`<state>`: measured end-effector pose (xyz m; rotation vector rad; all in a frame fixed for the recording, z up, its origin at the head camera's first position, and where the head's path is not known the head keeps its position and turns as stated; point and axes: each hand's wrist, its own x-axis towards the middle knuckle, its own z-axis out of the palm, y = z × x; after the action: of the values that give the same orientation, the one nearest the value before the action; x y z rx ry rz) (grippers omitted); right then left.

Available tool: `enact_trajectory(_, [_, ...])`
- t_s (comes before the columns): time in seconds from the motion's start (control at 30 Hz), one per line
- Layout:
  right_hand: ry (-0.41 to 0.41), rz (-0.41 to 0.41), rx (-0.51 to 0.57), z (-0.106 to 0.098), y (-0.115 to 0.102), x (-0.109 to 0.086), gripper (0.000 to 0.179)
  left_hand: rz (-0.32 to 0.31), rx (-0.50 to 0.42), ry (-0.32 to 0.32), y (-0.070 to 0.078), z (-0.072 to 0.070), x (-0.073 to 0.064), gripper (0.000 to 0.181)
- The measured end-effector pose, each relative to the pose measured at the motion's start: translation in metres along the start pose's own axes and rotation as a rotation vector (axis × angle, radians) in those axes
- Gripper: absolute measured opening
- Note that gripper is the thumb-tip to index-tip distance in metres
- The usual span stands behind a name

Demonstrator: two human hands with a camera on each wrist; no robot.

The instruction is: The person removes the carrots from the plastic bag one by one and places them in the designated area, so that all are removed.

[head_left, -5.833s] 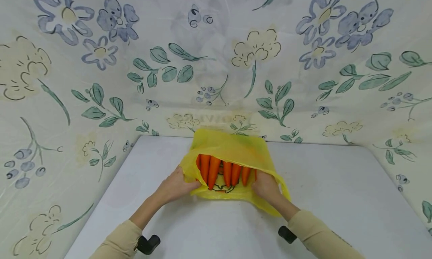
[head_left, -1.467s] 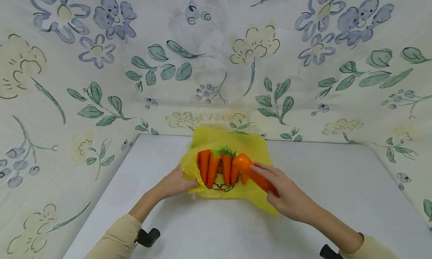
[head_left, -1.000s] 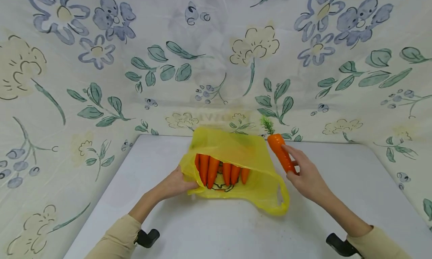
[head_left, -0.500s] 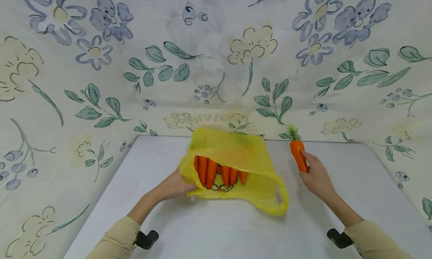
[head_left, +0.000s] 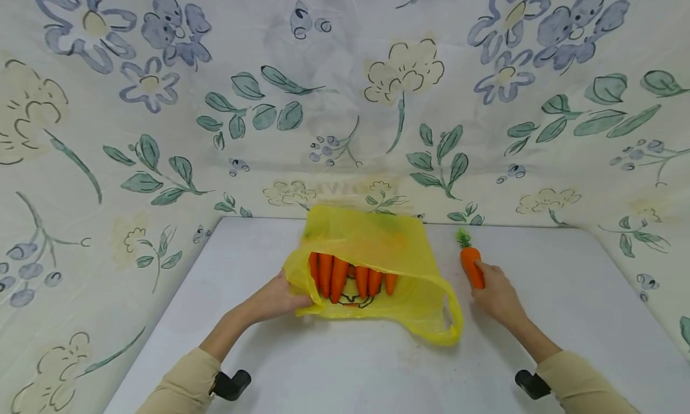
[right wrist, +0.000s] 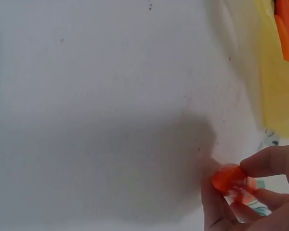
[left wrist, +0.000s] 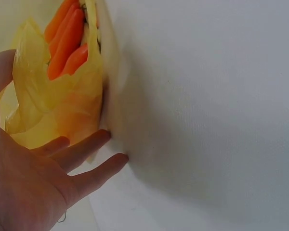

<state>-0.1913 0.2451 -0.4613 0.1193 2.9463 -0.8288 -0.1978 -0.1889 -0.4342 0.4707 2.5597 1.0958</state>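
Note:
My left hand (head_left: pixel 275 297) grips the left edge of a yellow plastic bag's (head_left: pixel 366 234) mouth. In the left wrist view the thumb lies against the plastic (left wrist: pixel 36 96), and the lower fingers are spread below it. Several orange carrots (head_left: pixel 338 279) lie side by side within the bag, tips toward the opening; their tops are hidden under the plastic. To the right of the bag, my right hand (head_left: pixel 498 300) holds one carrot (head_left: pixel 471 267) by its lower part, its green leafy top pointing away from me. The right wrist view shows the carrot's tip (right wrist: pixel 226 178) between thumb and fingers.
The bag lies on a white table (head_left: pixel 345 366), its loop handle (head_left: pixel 451 312) flopped toward the front right. Behind the table hangs a floral-patterned cloth (head_left: pixel 345 102). Black wrist mounts (head_left: pixel 232 385) sit under both forearms.
The right hand was inside the bag, drew out one carrot and carried it right, then lowered it toward the table beside the bag. The left hand stays at the bag's mouth.

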Motion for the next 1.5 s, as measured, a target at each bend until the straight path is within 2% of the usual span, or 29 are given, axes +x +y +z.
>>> enact_trajectory(0.17, [-0.035,0.031,0.000,0.001,-0.003,0.001,0.069,-0.004,0.005,0.001,-0.001,-0.001,-0.001,0.070])
enact_trajectory(0.37, [-0.103,0.001,-0.033,0.000,-0.006,0.000,0.075,-0.037,-0.015,0.003,0.000,-0.002,-0.004,0.072])
enact_trajectory(0.77, [-0.107,-0.058,-0.035,-0.003,-0.002,-0.001,0.073,-0.066,-0.019,0.004,0.000,-0.002,-0.004,0.072])
enact_trajectory(1.0, [-0.120,-0.050,-0.032,-0.006,0.000,-0.002,0.072,-0.069,-0.024,0.012,-0.003,-0.001,-0.004,0.070])
enact_trajectory(1.2, [-0.123,-0.040,0.011,-0.019,-0.001,-0.007,0.074,-0.079,-0.015,0.010,-0.003,0.000,-0.005,0.069])
enact_trajectory(1.5, [-0.064,-0.169,0.082,-0.040,-0.022,-0.018,0.073,-0.095,-0.003,0.024,-0.003,0.000,-0.006,0.068])
